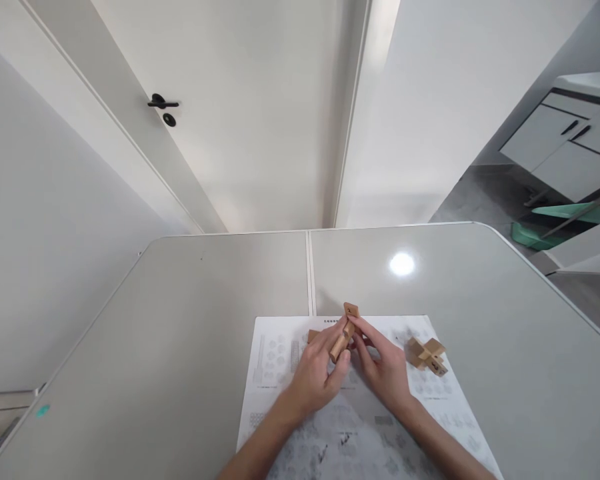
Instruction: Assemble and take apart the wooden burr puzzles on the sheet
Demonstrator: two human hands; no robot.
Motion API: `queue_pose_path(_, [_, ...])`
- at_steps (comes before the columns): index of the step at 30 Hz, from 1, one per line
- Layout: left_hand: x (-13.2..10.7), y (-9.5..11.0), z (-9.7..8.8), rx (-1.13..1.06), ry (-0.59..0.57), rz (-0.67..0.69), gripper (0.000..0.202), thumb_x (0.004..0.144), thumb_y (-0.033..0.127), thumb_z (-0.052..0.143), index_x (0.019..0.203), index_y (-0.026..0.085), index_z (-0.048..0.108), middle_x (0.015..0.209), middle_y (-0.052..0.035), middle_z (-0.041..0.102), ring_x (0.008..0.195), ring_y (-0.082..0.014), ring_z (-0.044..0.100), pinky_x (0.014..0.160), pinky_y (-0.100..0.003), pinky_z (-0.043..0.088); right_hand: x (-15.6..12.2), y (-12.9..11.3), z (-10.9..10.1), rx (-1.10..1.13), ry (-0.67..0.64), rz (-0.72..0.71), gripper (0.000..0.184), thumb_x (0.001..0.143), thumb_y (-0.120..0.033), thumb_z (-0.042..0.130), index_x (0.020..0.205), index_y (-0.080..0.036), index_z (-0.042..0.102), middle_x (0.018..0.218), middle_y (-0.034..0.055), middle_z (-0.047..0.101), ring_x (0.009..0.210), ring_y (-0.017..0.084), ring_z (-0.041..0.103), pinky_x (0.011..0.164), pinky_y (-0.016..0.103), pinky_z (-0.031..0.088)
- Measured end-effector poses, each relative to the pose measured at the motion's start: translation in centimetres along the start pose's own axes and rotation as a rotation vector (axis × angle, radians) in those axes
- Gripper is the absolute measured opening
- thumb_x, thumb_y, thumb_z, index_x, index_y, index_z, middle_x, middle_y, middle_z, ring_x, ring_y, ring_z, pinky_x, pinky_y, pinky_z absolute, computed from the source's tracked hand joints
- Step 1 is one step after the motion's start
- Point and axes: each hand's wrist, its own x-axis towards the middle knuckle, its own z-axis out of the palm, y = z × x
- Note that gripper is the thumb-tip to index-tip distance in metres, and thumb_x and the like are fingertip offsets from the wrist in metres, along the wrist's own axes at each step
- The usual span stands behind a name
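My left hand (314, 373) and my right hand (386, 373) are closed together around several notched wooden puzzle pieces (339, 348). One piece marked "2" (351, 309) sticks up beyond the fingertips. The end of another wooden piece (313, 335) shows past my left fingers; whether it is joined to the rest is hidden. Both hands are over a printed sheet (273, 400) with small diagrams. To the right of my right hand, a cross-shaped wooden puzzle (427, 355) with dark markings rests on the sheet, apart from my fingers.
The sheet lies on a grey table (195, 347) with a pale seam (309, 273) down its middle. Beyond the far edge stands a white door with a black handle (163, 102). A white cabinet (555, 130) and a green object (535, 237) are at the right.
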Motion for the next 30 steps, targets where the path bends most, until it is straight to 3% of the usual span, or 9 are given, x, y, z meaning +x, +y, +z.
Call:
queue_pose_path(6, [0.2,0.0,0.3,0.159,0.077,0.12,0.049,0.108,0.02,0.04,0.156,0.023,0.05,0.145,-0.0137,0.067,0.135,-0.0296,0.063,0.11,-0.048,0.053,-0.1,-0.1,0.2,-0.052,0.03,-0.066,0.036,0.108,-0.025,0.052,0.14,-0.03,0.066,0.138,0.0081,0.073,0.109,0.028,0.079,0.086,0.04,0.07])
queue_pose_path(11, [0.1,0.2,0.6,0.241,0.117,0.13,0.039,0.106,0.02,0.04,0.134,0.019,0.067,0.109,-0.0136,0.079,0.099,-0.0289,0.075,0.087,-0.044,0.059,0.1,-0.4,0.3,-0.079,0.062,-0.093,0.036,0.109,-0.024,0.05,0.141,-0.03,0.067,0.137,0.0078,0.074,0.108,0.027,0.079,0.089,0.039,0.069])
queue_pose_path(15, [-0.4,0.2,0.6,0.276,0.147,0.173,0.029,0.102,0.021,0.047,0.116,0.019,0.072,0.096,-0.0126,0.078,0.089,-0.029,0.074,0.081,-0.042,0.058,0.6,-0.1,0.0,-0.096,0.142,0.033,0.034,0.108,-0.033,0.053,0.138,-0.027,0.069,0.123,0.0101,0.08,0.086,0.026,0.082,0.076,0.038,0.069])
queue_pose_path(18, [-0.5,0.1,0.5,0.272,0.147,0.169,0.024,0.101,0.024,0.05,0.104,0.02,0.073,0.085,-0.0107,0.075,0.08,-0.0273,0.072,0.076,-0.041,0.056,1.1,0.1,-0.2,-0.052,0.162,0.108,0.035,0.107,-0.038,0.055,0.136,-0.023,0.07,0.117,0.0121,0.081,0.089,0.027,0.081,0.074,0.038,0.069])
queue_pose_path(22, [0.0,0.5,-0.2,0.223,0.143,0.039,0.031,0.103,0.033,0.048,0.087,0.021,0.072,0.076,-0.0078,0.073,0.069,-0.023,0.069,0.07,-0.035,0.053,1.2,0.3,-0.2,0.011,0.022,0.093,0.037,0.108,-0.035,0.052,0.141,-0.024,0.065,0.127,0.0124,0.077,0.101,0.027,0.079,0.078,0.037,0.068])
queue_pose_path(25, [0.0,1.3,-1.2,0.152,0.098,-0.193,0.036,0.106,0.04,0.045,0.088,0.021,0.07,0.076,-0.0044,0.077,0.062,-0.018,0.066,0.067,-0.03,0.051,1.1,0.5,0.0,0.002,-0.021,0.064,0.037,0.109,-0.035,0.049,0.142,-0.024,0.062,0.126,0.0125,0.077,0.099,0.027,0.078,0.079,0.038,0.066])
queue_pose_path(30, [-1.6,2.1,-2.4,0.064,0.032,-0.534,0.05,0.104,0.056,0.045,0.075,0.021,0.063,0.067,-0.0019,0.077,0.044,-0.0142,0.056,0.055,-0.026,0.045,0.9,0.8,0.4,-0.025,-0.093,0.078,0.042,0.11,-0.037,0.048,0.149,-0.024,0.052,0.122,0.011,0.077,0.088,0.024,0.078,0.073,0.035,0.065])
